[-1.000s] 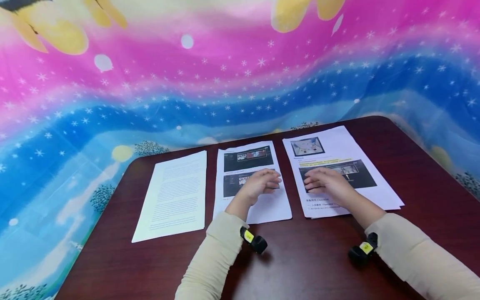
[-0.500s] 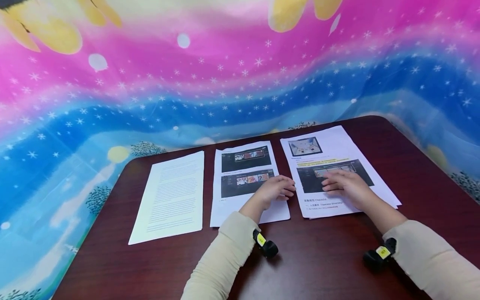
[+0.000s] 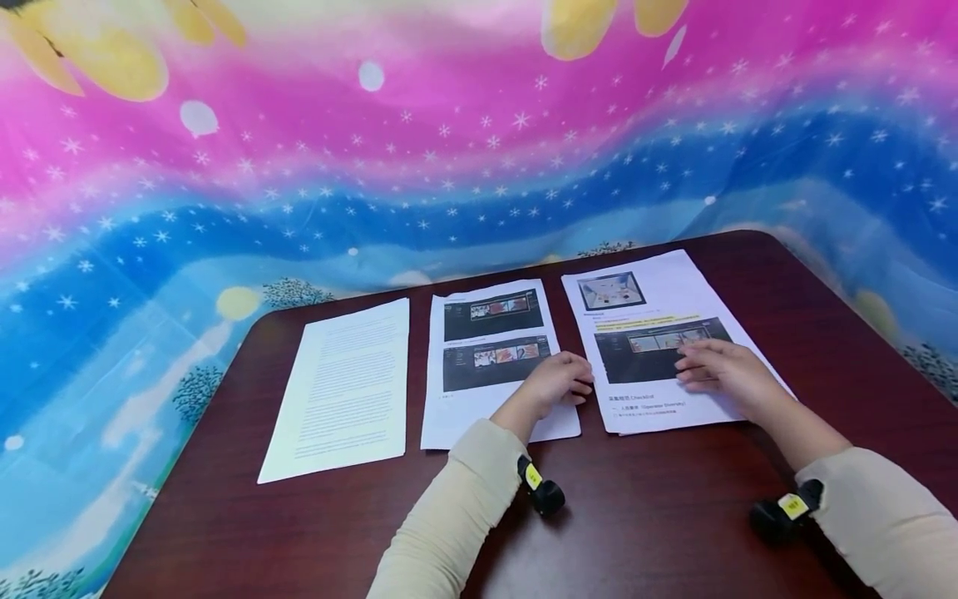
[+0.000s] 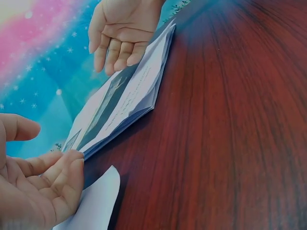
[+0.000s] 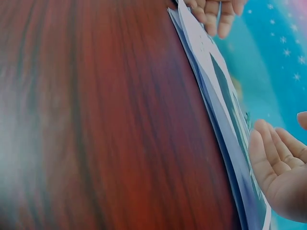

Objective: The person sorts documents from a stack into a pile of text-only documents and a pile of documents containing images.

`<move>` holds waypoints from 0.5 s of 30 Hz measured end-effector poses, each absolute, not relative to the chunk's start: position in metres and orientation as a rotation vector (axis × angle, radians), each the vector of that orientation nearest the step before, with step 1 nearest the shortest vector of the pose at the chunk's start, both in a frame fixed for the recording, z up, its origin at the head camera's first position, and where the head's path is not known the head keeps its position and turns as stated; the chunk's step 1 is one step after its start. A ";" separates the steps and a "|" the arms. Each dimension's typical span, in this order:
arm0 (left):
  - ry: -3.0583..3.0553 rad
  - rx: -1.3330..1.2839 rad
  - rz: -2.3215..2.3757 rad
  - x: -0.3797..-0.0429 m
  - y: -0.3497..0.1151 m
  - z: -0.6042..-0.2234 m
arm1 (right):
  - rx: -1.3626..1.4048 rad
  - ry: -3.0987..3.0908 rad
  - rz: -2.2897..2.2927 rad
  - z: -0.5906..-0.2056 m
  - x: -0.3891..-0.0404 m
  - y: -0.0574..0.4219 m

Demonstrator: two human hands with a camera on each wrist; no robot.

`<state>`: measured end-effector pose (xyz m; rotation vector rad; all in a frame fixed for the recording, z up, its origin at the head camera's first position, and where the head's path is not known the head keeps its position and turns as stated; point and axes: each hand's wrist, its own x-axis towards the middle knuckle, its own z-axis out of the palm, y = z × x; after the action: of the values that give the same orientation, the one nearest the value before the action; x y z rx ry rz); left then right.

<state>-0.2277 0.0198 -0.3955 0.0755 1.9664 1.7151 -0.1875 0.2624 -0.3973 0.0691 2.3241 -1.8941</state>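
Three paper stacks lie side by side on a dark red-brown table. The left stack (image 3: 344, 391) carries only lines of text, and the middle stack (image 3: 479, 420) shows two dark screenshots. On the right stack (image 3: 636, 412) are a small photo, a yellow-highlighted line and a dark screenshot. My left hand (image 3: 557, 384) is above the middle stack's right edge, fingers relaxed toward the gap between stacks. Over the right side of the right stack, my right hand (image 3: 722, 376) has its fingers loosely extended. Neither palm holds anything in the left wrist view, where the right stack's layered sheets (image 4: 129, 96) show.
The wooden table (image 3: 636, 516) extends in front of the papers and to both sides. A pink and blue patterned cloth (image 3: 449, 166) hangs behind its far edge. Each wrist carries a small black camera (image 3: 550, 497).
Both hands have shifted to the right, the left from the middle stack's screenshots to its right edge, the right farther across the right stack. The papers have stayed in place.
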 end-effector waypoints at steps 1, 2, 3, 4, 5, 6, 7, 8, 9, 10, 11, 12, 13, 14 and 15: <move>1.964 0.063 1.718 -0.227 0.021 -0.396 | 0.076 2.330 -1.888 -0.398 -0.187 0.265; 1.965 0.053 1.721 -0.227 0.021 -0.396 | 0.080 2.334 -1.883 -0.398 -0.186 0.269; 1.968 0.043 1.722 -0.227 0.022 -0.396 | 0.083 2.343 -1.874 -0.399 -0.185 0.272; 1.970 0.032 1.724 -0.227 0.023 -0.397 | 0.087 2.355 -1.862 -0.399 -0.184 0.275; 1.971 0.019 1.727 -0.227 0.024 -0.397 | 0.093 2.366 -1.853 -0.399 -0.184 0.278; 1.978 0.011 1.727 -0.226 0.024 -0.397 | 0.103 2.377 -1.850 -0.399 -0.183 0.281; 1.987 0.005 1.726 -0.226 0.025 -0.398 | 0.116 2.384 -1.846 -0.399 -0.182 0.284; 1.996 -0.004 1.727 -0.226 0.025 -0.398 | 0.121 2.390 -1.850 -0.399 -0.182 0.287; 2.004 -0.014 1.727 -0.226 0.026 -0.398 | 0.137 2.402 -1.847 -0.399 -0.181 0.290; 2.013 -0.020 1.729 -0.226 0.026 -0.399 | 0.154 2.417 -1.843 -0.399 -0.181 0.293; 2.018 -0.025 1.733 -0.227 0.027 -0.399 | 0.170 2.432 -1.837 -0.400 -0.181 0.296; 2.022 -0.032 1.737 -0.227 0.027 -0.399 | 0.185 2.447 -1.830 -0.400 -0.181 0.298; 2.023 -0.040 1.743 -0.227 0.027 -0.399 | 0.195 2.464 -1.819 -0.401 -0.181 0.301; 2.024 -0.047 1.750 -0.227 0.027 -0.399 | 0.209 2.486 -1.806 -0.403 -0.182 0.304; 2.024 -0.050 1.753 -0.227 0.028 -0.400 | 0.229 2.511 -1.787 -0.404 -0.182 0.306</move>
<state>-0.2267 0.0275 -0.3996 -0.0504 2.0240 1.7533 -0.1821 0.3061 -0.4039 0.2285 2.5114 -1.7872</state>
